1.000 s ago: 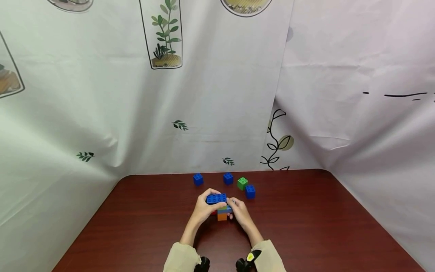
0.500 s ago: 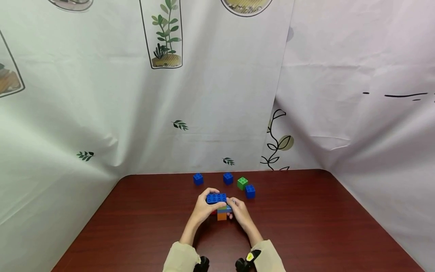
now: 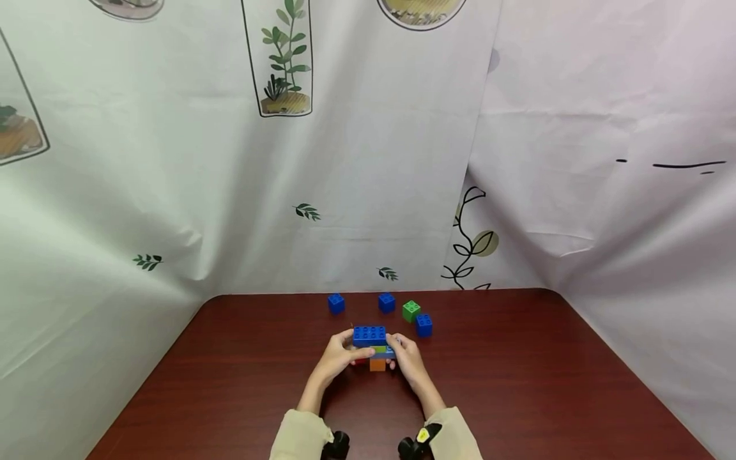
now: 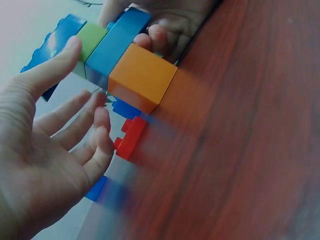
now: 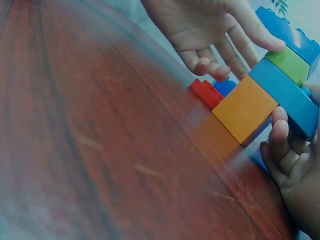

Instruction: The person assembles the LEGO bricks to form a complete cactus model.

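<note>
A stack of toy building bricks stands on the table between the hands. Its top is a long dark blue brick, over a lime green brick, a lighter blue brick and an orange brick at the bottom. The left hand rests its thumb at the green brick's near side, its other fingers loosely bent and apart from the stack. On the other side, the right hand grips the lighter blue brick's end, fingers curled beneath it. Low behind the orange brick sits a red brick, partly hidden.
Toward the table's back edge lie a blue brick, a second blue brick, a green brick and another blue brick. A printed white cloth hangs behind the dark red table.
The left hand has loosened from the top dark blue brick and slid slightly down and left. The right hand keeps its grip. The head view has shifted slightly.
</note>
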### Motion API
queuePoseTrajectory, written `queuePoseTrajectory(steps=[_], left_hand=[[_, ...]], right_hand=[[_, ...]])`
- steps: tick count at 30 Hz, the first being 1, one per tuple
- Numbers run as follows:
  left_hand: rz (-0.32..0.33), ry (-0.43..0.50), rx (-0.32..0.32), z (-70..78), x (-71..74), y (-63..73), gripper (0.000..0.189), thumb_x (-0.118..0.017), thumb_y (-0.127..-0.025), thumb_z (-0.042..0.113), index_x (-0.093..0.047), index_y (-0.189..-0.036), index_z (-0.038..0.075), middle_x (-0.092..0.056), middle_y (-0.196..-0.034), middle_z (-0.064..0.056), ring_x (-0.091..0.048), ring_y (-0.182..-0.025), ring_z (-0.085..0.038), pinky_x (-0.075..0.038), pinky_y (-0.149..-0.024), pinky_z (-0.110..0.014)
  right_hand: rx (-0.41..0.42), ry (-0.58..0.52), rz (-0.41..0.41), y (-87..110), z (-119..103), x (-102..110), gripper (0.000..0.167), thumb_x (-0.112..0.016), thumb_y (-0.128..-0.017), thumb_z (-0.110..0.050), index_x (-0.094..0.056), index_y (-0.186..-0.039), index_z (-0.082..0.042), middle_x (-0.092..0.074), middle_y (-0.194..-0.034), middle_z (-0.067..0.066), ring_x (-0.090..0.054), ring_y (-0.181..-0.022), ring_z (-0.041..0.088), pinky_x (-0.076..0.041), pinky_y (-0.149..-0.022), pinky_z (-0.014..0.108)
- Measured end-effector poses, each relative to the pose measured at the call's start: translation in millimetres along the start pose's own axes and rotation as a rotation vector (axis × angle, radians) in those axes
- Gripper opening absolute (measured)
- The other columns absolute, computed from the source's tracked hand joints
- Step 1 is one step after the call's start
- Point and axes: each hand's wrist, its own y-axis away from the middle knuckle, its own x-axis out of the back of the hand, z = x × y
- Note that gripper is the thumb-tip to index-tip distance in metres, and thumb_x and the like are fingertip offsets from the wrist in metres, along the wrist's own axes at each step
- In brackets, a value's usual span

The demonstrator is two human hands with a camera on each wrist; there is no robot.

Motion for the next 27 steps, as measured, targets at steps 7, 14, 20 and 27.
queuePoseTrajectory(steps=[7, 14, 20, 27], left_hand=[[0.028, 0.010, 0.025, -9.8, 10.0, 2.1, 0.053, -0.076, -0.084, 0.018, -0.058, -0.127, -0.006, -0.070, -0.087, -0.004, -0.052, -0.060, -0.011, -0.044, -0.054, -0.024], [0.088, 0.173, 0.066, -21.8, 16.6, 4.2, 0.049, -0.066, -0.092, 0.017, -0.053, -0.133, -0.008, -0.068, -0.106, -0.006, -0.061, -0.077, -0.009, -0.053, -0.069, -0.020], [0.141, 0.254, 0.066, -24.8, 18.1, 7.0, 0.050, -0.063, -0.095, 0.020, -0.051, -0.131, -0.013, -0.067, -0.098, -0.001, -0.063, -0.079, -0.010, -0.055, -0.073, -0.020], [0.266, 0.433, 0.026, -27.6, 19.0, 2.1, 0.043, -0.055, -0.097, 0.003, -0.044, -0.130, -0.020, -0.068, -0.091, -0.003, -0.063, -0.075, -0.007, -0.054, -0.071, -0.018]], right_hand=[[-0.004, 0.023, -0.004, -0.5, 0.2, -0.5, 0.026, -0.049, -0.102, -0.017, -0.060, -0.092, 0.005, -0.053, -0.065, -0.002, -0.050, -0.054, 0.011, -0.047, -0.058, 0.023], [-0.012, 0.020, 0.013, -12.1, 25.8, 1.1, 0.029, -0.050, -0.102, -0.022, -0.060, -0.092, 0.004, -0.052, -0.064, -0.002, -0.050, -0.052, 0.010, -0.047, -0.056, 0.023], [-0.012, 0.031, 0.035, -14.4, 35.8, -0.5, 0.030, -0.051, -0.102, -0.026, -0.060, -0.094, 0.002, -0.051, -0.066, -0.003, -0.051, -0.053, 0.009, -0.048, -0.056, 0.022], [-0.012, 0.024, 0.020, 1.2, 3.0, -0.4, 0.028, -0.050, -0.102, -0.019, -0.060, -0.092, 0.005, -0.052, -0.067, -0.001, -0.051, -0.055, 0.011, -0.048, -0.057, 0.023]])
